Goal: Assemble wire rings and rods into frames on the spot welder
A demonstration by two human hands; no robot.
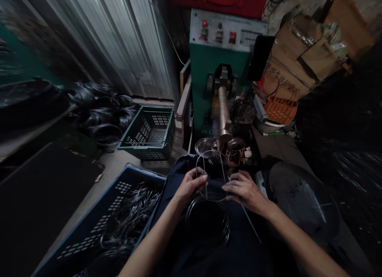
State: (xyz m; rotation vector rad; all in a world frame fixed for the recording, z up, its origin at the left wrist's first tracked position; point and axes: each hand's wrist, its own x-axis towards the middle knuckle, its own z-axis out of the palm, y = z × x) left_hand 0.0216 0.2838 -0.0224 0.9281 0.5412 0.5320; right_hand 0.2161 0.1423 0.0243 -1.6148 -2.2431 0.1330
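A thin wire ring with straight wires across it (222, 165) is held up over the lap, below the end of the machine's arm. My left hand (193, 184) pinches its left side between thumb and fingers. On the opposite side, my right hand (245, 190) has its fingers closed at the ring's edge. A loose straight wire (251, 222) slants down from under the right hand, with its short upper end showing above the fingers. Several round wire rings (227, 231) lie stacked on the dark cloth of the lap, just below the hands.
Ahead stands a green machine (201, 66) with a lit red lamp and a protruding metal arm (223, 110). A blue crate (119, 185) of wire pieces is at left, a green basket (143, 153) beyond it. A dark round pan-like object (301, 205) sits at right.
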